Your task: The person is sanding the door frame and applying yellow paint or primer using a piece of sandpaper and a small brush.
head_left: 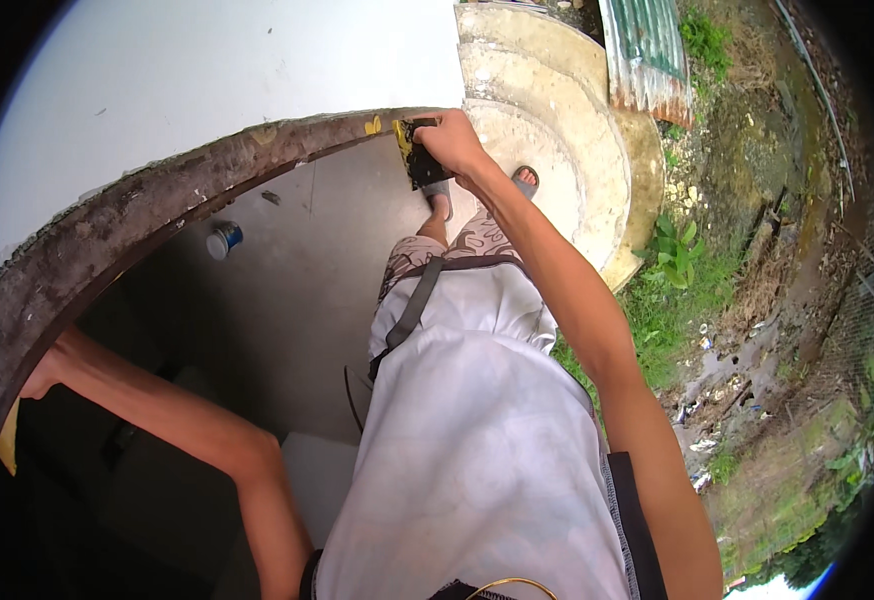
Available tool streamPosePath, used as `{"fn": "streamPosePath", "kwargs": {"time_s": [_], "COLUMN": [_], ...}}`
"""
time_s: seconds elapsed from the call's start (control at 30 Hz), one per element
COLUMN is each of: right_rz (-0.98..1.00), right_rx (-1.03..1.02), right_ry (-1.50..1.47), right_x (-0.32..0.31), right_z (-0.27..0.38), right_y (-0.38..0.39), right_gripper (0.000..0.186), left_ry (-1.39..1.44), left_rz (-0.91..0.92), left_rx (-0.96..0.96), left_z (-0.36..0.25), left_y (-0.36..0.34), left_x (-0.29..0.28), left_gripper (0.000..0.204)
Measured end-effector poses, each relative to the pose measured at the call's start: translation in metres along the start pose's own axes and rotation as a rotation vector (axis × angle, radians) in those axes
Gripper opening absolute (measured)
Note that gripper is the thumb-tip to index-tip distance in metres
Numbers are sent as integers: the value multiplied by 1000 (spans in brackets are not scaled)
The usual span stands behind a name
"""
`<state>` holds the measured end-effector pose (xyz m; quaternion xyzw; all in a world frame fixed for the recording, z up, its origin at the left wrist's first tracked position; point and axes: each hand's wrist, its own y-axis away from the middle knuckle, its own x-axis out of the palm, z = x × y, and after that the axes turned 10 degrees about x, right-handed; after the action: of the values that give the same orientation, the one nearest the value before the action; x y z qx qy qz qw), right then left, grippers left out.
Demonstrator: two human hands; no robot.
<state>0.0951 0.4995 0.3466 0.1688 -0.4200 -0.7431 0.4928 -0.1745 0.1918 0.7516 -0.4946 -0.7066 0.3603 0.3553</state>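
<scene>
My right hand (447,140) grips a flat black putty spreader (422,158) with yellow putty smeared along one edge. The spreader is against the end of a long, dark, rough-faced frame edge (197,172), beside a small yellow dab (373,126). At the far left, my left hand (39,374) is partly hidden behind this frame, its fingers out of sight. A yellow flat piece (8,440) juts out right below that hand and seems held by it; its kind does not show.
A white wall (237,70) runs along the frame. A small blue-and-white can (224,240) is on the grey floor (287,230). Curved concrete steps (597,130) lie ahead right, with a rusty corrugated sheet (647,60). Grass and wet, littered ground (737,350) lie to the right.
</scene>
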Motion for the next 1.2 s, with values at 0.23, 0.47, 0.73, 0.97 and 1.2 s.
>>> {"fn": "streamPosePath", "kwargs": {"time_s": [0.23, 0.47, 0.73, 0.97, 1.2], "right_rz": [52, -24, 105, 104, 40], "right_rx": [45, -73, -39, 69, -271], "right_ry": [-259, -97, -119, -252, 17], "right_x": [16, 25, 22, 5, 12], "right_z": [21, 20, 39, -4, 5], "right_y": [0, 2, 50, 40, 50], "right_gripper": [34, 35, 34, 37, 37], "left_ry": [6, 19, 58, -8, -70], "left_rz": [14, 12, 2, 49, 93], "left_rx": [9, 19, 17, 36, 60], "left_z": [5, 11, 16, 18, 18], "left_y": [-3, -10, -18, -20, -19], "left_x": [-4, -9, -24, -28, -31], "left_gripper": [32, 32, 33, 29, 26]}}
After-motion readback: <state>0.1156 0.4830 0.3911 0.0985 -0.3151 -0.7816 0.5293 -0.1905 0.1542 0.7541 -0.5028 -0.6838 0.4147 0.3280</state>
